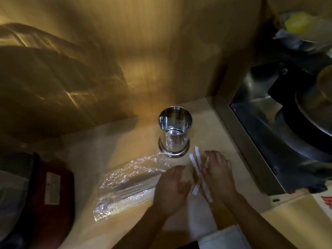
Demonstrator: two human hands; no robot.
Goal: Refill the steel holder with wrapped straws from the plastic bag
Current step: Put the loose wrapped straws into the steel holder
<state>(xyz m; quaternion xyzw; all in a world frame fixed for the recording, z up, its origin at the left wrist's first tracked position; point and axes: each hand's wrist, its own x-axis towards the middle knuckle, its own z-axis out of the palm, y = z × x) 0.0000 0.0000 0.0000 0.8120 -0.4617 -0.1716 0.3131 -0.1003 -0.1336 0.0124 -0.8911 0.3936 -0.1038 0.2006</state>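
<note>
Both hands' grip [195, 178] around wrapped straws [196, 168]

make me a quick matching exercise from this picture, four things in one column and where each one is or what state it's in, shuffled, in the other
Things:
1. steel holder
2. plastic bag
3. wrapped straws
4. red case

Places or states:
A. lying loose on the counter between the two hands
B. at the far left edge of the counter
C. standing upright and empty
D. lying flat, left of the left hand

Right pairs: 1-C, 2-D, 3-A, 4-B
</note>
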